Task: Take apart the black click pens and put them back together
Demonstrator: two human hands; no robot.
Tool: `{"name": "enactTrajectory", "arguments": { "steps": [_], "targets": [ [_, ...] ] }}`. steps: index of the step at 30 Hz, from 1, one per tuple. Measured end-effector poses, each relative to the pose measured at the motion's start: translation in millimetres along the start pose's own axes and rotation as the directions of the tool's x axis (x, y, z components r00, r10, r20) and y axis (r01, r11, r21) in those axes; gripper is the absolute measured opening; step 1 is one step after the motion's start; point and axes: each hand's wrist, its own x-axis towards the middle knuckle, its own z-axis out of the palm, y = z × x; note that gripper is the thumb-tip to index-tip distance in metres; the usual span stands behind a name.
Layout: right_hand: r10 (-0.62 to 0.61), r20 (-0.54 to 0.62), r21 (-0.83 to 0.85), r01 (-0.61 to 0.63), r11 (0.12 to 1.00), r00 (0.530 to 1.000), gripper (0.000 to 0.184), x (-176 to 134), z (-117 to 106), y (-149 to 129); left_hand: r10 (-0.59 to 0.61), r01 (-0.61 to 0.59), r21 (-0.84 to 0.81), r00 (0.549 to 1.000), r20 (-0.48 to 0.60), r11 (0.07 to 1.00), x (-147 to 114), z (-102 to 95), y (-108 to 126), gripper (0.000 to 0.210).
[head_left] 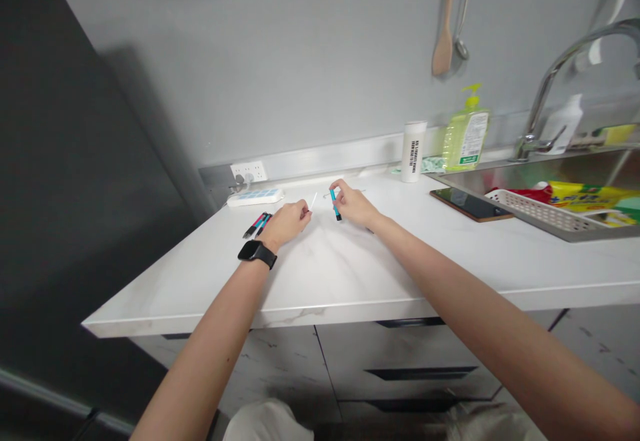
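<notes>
My left hand (pixel 289 221), with a black watch on its wrist, is closed in a pinch on a thin white stick (pixel 313 201), which looks like a pen refill. Its upper end points up and slightly right. To the right, my right hand (pixel 353 204) grips a blue pen (pixel 335 204) between thumb and fingers, its black end tilted down just above the countertop. Several pink, blue and black pens (pixel 257 225) lie together left of my left hand. Something small and dark shows partly from behind my right wrist; I cannot make it out.
A white power strip (pixel 255 197) lies at the back left of the white countertop (pixel 320 274). Toward the right stand a white canister (pixel 413 152) and a yellow-green soap bottle (pixel 466 131). A phone (pixel 470 204) rests beside the sink (pixel 505 181), near a white basket (pixel 543 210).
</notes>
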Motion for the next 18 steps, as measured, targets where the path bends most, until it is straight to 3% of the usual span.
{"name": "enactTrajectory", "arguments": {
  "steps": [13,18],
  "targets": [
    [0.004,0.017,-0.017,-0.004,1.000,1.000,0.035,0.0,1.2,0.0,0.014,-0.015,0.048,1.000,0.016,0.999,0.0,1.6,-2.2,0.018],
    [0.008,0.026,-0.021,-0.008,1.000,1.000,0.043,-0.2,2.1,1.4,0.034,-0.038,0.048,0.996,0.086,0.998,-0.5,3.5,-1.1,0.017]
  ]
}}
